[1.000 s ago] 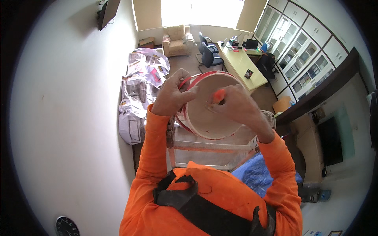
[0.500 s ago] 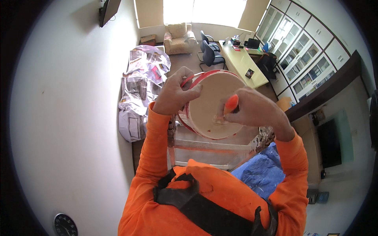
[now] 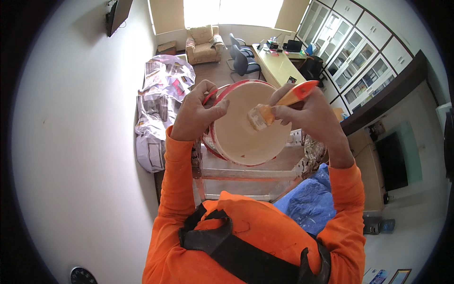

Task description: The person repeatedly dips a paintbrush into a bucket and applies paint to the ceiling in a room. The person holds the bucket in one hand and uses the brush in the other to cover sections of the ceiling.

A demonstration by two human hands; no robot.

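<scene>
My left hand (image 3: 199,111) is closed on the left rim of a white bucket (image 3: 229,130) with a red, paint-smeared edge. The bucket tips its opening toward me, and pale paint coats the inside. A paintbrush (image 3: 297,93) with an orange-red handle is pinched in my right hand (image 3: 309,116). Its wide bristles, caked with cream paint, hang over the bucket's opening and point to the left. Below the bucket stands a paint-spattered ladder (image 3: 246,175), its top partly hidden by the bucket.
A white wall (image 3: 80,142) rises close on my left. Plastic-covered furniture (image 3: 163,106) stands along it. Beyond are an armchair (image 3: 203,45), office chairs (image 3: 245,64) and a long desk (image 3: 276,66). Glass-fronted cabinets (image 3: 352,61) line the right. Blue sheeting (image 3: 307,201) lies below right.
My right hand has lifted the brush out of the bucket's inside and turned it, so the handle points up to the right. My left hand keeps its hold on the rim.
</scene>
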